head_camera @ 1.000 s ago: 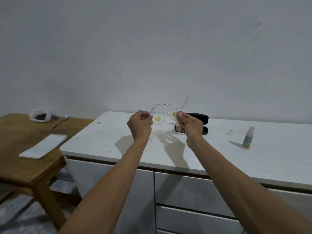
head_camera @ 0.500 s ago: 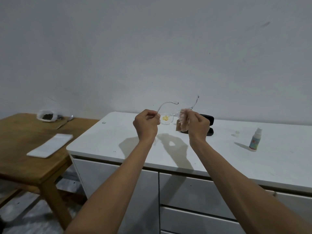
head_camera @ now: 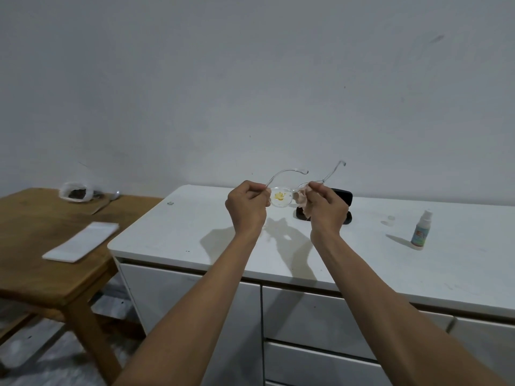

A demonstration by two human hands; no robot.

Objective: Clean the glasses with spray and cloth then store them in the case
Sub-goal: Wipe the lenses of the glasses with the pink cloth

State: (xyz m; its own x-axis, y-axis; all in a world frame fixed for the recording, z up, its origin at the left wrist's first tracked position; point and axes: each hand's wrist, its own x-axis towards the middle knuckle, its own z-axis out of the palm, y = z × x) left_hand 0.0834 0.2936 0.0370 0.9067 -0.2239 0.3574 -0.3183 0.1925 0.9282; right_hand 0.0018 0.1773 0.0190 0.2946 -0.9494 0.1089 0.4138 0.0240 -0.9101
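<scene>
I hold clear-framed glasses [head_camera: 281,197] above the white cabinet top, their temples pointing away toward the wall. My left hand [head_camera: 248,208] pinches the frame's left end. A yellow smear sits on the left lens. My right hand [head_camera: 327,208] presses a pale pink cloth [head_camera: 302,200] against the right lens, which is mostly hidden. Behind my right hand lies the open black case [head_camera: 342,197]. The small spray bottle [head_camera: 421,231] stands upright at the right, with its clear cap [head_camera: 390,218] lying beside it.
The white cabinet [head_camera: 178,232] has drawers below its top and stands against a grey wall. To the left is a wooden table [head_camera: 30,227] with a white folded cloth [head_camera: 82,242] and a plastic bag [head_camera: 76,190] at its far edge.
The view has shifted a little, so the scene sits further right in the frame. My right hand with the cloth has moved on the right lens; the left hand keeps its grip.
</scene>
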